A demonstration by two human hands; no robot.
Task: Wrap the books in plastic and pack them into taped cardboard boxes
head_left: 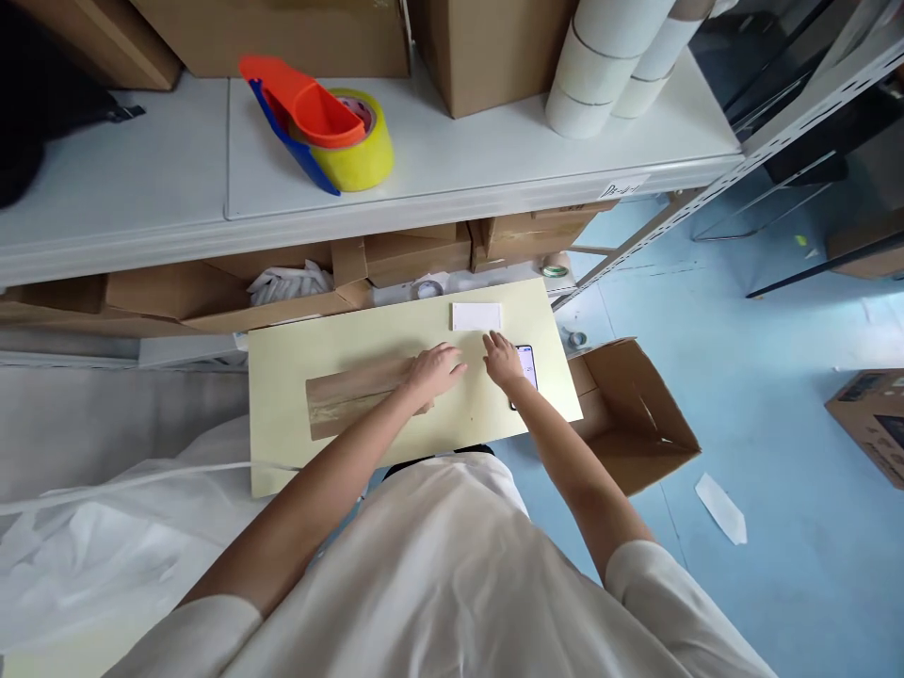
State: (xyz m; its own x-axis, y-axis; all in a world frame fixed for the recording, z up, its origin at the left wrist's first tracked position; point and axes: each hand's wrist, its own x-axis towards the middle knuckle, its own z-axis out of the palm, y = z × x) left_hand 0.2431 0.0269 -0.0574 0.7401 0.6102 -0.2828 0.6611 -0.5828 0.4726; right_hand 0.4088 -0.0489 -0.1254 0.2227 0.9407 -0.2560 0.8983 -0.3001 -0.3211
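A pale yellow board (331, 348) lies flat in front of me as a work surface. On it rests a long wood-grain plank (353, 395). My left hand (434, 369) lies palm down on the plank's right end, fingers spread. My right hand (503, 359) rests flat on the board just beside it, fingers apart, touching the left edge of a smartphone (526, 365) with a lit screen. A small white card (476, 315) lies just beyond both hands near the board's far edge.
A white shelf (176, 179) above carries an orange-and-blue tape dispenser with yellow tape (331, 127), cardboard boxes (487, 47) and white rolls (607, 66). An open cardboard box (628, 414) sits on the blue floor at right. White plastic sheeting (85, 546) lies at left.
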